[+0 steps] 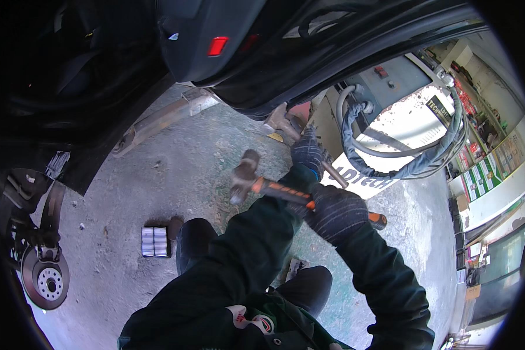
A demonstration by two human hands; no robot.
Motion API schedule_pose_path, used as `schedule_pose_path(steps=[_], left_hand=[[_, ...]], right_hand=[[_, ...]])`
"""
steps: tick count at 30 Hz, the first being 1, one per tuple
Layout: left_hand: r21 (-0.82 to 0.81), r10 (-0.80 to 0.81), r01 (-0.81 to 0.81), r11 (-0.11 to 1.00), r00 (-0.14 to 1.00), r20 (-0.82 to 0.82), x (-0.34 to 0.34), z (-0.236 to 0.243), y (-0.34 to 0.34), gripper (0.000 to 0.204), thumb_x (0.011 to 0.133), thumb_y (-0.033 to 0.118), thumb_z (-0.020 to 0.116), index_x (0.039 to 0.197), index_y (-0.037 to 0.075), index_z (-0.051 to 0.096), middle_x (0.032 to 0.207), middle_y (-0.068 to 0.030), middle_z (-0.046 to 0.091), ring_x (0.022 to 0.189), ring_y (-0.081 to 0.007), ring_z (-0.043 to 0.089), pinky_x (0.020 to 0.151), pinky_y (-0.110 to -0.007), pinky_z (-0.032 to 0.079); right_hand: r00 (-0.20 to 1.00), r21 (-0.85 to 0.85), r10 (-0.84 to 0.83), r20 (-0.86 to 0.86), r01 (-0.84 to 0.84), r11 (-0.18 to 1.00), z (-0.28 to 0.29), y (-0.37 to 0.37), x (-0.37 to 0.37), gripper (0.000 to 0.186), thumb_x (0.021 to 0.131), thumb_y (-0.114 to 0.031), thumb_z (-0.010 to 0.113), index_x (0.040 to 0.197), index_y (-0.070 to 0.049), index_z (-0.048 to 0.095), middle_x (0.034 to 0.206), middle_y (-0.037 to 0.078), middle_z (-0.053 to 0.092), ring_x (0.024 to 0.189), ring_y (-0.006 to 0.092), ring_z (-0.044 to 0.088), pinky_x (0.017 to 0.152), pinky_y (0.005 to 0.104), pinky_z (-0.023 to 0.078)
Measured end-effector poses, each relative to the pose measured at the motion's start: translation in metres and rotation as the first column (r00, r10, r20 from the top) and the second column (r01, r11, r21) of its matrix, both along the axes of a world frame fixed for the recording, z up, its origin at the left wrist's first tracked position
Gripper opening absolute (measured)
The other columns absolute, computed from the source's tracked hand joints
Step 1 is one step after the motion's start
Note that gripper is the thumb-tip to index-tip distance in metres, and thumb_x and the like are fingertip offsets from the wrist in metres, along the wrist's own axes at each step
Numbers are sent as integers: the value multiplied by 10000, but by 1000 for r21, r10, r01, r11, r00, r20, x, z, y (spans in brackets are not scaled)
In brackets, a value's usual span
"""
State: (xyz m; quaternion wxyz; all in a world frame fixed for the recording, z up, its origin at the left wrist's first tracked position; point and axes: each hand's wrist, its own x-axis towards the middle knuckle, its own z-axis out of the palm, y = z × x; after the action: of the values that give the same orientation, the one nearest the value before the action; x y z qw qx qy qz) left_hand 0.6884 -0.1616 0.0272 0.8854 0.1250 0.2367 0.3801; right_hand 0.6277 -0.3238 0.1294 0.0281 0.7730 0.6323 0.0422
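Note:
My right hand (337,216), in a dark striped work glove, is wrapped around a hammer (280,192) with a black and orange handle. The hammer's worn metal head (245,175) points left, over my left forearm. Beyond it my left hand (307,153), gloved alike, is closed round a metal bar (336,175). One end of the bar slants toward me; the other reaches up near the lower edge of an open black car door (256,70). Whether its far end touches the door, I cannot tell. A red reflector (217,46) shows on the door.
A pale machine (414,122) with thick looped cables (431,160) stands at the right. On the left are a brake disc (45,280) and a lift arm (163,119). A rectangular work light (156,242) lies on the concrete floor (116,204) by my left knee. Shelves line the right wall.

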Motion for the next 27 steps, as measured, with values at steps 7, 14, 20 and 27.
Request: schedule_pose_path(steps=[7, 14, 20, 27], left_hand=[[-217, 40, -26, 976, 997, 62, -9, 4, -1, 443, 950, 552, 607, 1077, 137, 521, 828, -58, 491, 631, -225, 469, 556, -448, 419], [-123, 17, -4, 992, 995, 102, -5, -2, 3, 422, 935, 551, 622, 1150, 206, 509, 872, -65, 494, 734, -251, 501, 689, -518, 466], [-140, 76, -52, 989, 981, 177, 6, -5, 4, 353, 944, 522, 619, 978, 185, 523, 725, -18, 466, 570, -217, 458, 543, -475, 421], [-137, 106, -81, 987, 977, 185, 2, 9, 4, 329, 971, 486, 590, 883, 175, 530, 671, -1, 466, 527, -207, 463, 486, -471, 396]], right_hand=[[985, -39, 159, -64, -162, 986, -2, -8, -31, 527, 835, -595, 690, 824, -73, 622, 682, 133, 636, 609, 317, 657, 560, 454, 516], [974, -38, 216, -67, -219, 975, -2, -7, -33, 510, 832, -583, 691, 825, -78, 620, 697, 131, 642, 624, 317, 659, 586, 453, 524], [971, -16, 238, 0, -238, 971, -4, -6, -21, 504, 845, -585, 676, 846, -82, 631, 724, 136, 649, 638, 315, 665, 587, 447, 523], [962, 24, 223, 159, -230, 973, 0, 10, 6, 540, 860, -637, 638, 865, -98, 655, 761, 133, 671, 649, 311, 675, 596, 445, 531]])
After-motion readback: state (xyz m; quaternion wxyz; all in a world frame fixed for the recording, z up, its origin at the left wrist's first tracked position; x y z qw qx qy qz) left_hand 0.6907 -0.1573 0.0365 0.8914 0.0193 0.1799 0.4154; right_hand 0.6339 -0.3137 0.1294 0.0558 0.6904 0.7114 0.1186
